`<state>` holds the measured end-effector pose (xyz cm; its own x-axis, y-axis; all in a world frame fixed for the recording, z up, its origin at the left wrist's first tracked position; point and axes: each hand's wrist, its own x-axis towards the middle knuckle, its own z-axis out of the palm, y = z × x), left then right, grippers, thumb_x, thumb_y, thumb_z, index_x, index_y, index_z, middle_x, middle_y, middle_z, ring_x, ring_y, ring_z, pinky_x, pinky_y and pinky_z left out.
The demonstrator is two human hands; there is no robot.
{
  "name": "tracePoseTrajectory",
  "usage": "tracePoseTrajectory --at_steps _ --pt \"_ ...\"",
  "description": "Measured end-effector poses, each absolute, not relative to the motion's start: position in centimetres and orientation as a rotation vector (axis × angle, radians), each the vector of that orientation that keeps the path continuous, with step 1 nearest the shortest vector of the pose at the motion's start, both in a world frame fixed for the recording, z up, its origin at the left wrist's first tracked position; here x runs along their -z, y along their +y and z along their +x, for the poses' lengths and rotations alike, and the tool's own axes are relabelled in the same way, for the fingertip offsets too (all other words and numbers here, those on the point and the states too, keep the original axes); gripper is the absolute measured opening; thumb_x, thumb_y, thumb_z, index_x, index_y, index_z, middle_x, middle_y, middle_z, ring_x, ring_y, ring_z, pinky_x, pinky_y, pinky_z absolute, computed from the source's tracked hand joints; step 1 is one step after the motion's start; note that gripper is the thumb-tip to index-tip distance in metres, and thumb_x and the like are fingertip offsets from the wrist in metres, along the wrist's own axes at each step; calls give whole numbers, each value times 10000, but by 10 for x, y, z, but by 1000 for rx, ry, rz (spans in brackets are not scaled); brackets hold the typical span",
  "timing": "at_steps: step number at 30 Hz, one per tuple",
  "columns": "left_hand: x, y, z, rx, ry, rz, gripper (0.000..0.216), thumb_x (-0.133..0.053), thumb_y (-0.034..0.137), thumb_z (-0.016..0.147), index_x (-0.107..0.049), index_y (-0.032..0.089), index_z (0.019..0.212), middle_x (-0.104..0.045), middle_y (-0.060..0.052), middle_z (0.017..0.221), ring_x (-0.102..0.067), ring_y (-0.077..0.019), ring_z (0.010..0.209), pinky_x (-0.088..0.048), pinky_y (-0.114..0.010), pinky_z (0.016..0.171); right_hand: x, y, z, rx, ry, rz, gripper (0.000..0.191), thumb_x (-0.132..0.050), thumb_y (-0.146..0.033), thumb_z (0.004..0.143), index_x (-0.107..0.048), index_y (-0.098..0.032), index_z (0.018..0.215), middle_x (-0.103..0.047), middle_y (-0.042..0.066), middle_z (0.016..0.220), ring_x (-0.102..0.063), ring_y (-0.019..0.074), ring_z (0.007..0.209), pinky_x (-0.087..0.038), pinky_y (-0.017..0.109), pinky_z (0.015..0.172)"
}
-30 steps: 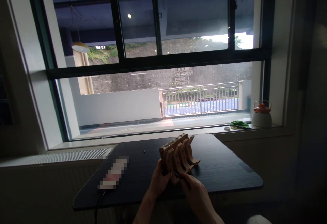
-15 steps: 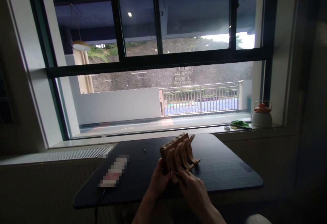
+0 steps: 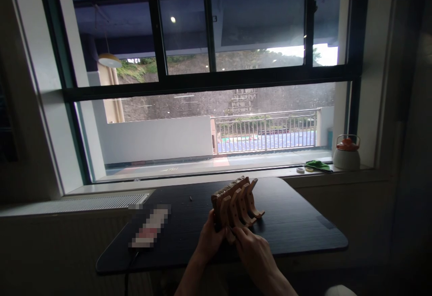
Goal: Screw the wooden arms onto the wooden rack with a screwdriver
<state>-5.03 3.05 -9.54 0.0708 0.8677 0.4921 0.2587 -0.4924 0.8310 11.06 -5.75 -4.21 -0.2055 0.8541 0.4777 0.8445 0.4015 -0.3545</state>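
A wooden rack with several curved hooks (image 3: pixel 236 201) stands on edge on the dark table (image 3: pixel 297 224). My left hand (image 3: pixel 209 239) is wrapped round its near left end. My right hand (image 3: pixel 251 251) is closed at the rack's nearest hook, fingertips pinched against the wood. In the dim light I cannot make out whether anything small sits in those fingers.
A blurred flat object (image 3: pixel 150 226) lies on the table's left part, with a cable hanging off the near edge. On the window sill at the right stand a white pot with an orange lid (image 3: pixel 346 153), a green cloth (image 3: pixel 317 164) and a small tape roll (image 3: pixel 300 169).
A thin dark tool showed in my right hand one second ago; it is out of sight now. That hand has moved up against the nearest hook. The rack and left hand stayed put.
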Motion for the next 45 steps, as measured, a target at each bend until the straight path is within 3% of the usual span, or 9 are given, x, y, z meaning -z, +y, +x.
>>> tracePoseTrajectory --at_steps 8,13,16,19,24,29,31,40,45 --pt "94 29 -51 -1413 1129 1836 525 -627 166 727 -440 211 1216 -669 -41 1088 -620 -220 1007 -481 -339 886 55 -43 118 -459 -1766 -1323 256 -484 -221 809 -690 -225 960 -734 39 892 -676 227 869 -477 274 737" --pt "95 30 -51 -1414 1143 1853 539 -628 180 727 -425 209 1226 -664 -47 1107 -619 -230 1016 -484 -349 886 48 -47 115 -329 -1746 -1306 313 -551 -252 772 -594 -215 1079 -690 71 1014 -658 237 918 -501 300 762" --pt "95 29 -52 -1410 1146 1861 549 -631 186 728 -419 206 1233 -662 -48 1107 -624 -226 996 -490 -342 873 45 -49 116 -260 -1718 -1221 174 -558 -263 768 -571 -209 933 -651 64 959 -645 209 862 -518 283 741" --pt "96 29 -52 -1415 1145 1861 537 -631 194 736 -420 206 1230 -656 -49 1110 -618 -222 999 -487 -338 878 52 -46 121 -174 -1691 -1148 102 -497 -162 751 -555 -205 824 -619 60 903 -636 194 831 -526 282 737" --pt "98 31 -53 -1425 1143 1865 530 -633 202 742 -426 219 1229 -655 -38 1107 -620 -213 989 -492 -333 870 74 -45 131 6 -1729 -1003 270 -422 -141 863 -547 -208 1093 -640 73 1047 -650 182 930 -537 262 775" --pt "96 30 -51 -1422 1143 1842 560 -641 180 727 -420 220 1239 -667 -38 1096 -632 -208 968 -504 -330 854 86 -50 135 338 -1878 -1045 275 -383 -149 897 -508 -209 1135 -673 46 873 -678 188 687 -543 273 572" --pt "96 30 -51 -1424 1154 1837 564 -637 168 721 -421 218 1239 -669 -37 1091 -631 -211 974 -501 -334 863 85 -52 134 396 -1881 -1062 282 -363 -125 883 -497 -203 1119 -664 46 845 -673 189 675 -541 282 569" --pt "95 29 -51 -1431 1156 1835 532 -615 167 723 -425 213 1217 -655 -39 1110 -617 -217 1004 -486 -338 880 88 -53 130 393 -1884 -1004 254 -323 -123 909 -475 -217 1090 -682 36 849 -687 171 708 -538 261 608" --pt "93 28 -51 -1405 1192 1849 515 -618 195 734 -420 204 1210 -658 -44 1081 -625 -219 974 -491 -339 859 92 -55 132 243 -1847 -1123 190 -352 -199 935 -467 -221 1084 -713 13 833 -701 170 667 -519 238 538"
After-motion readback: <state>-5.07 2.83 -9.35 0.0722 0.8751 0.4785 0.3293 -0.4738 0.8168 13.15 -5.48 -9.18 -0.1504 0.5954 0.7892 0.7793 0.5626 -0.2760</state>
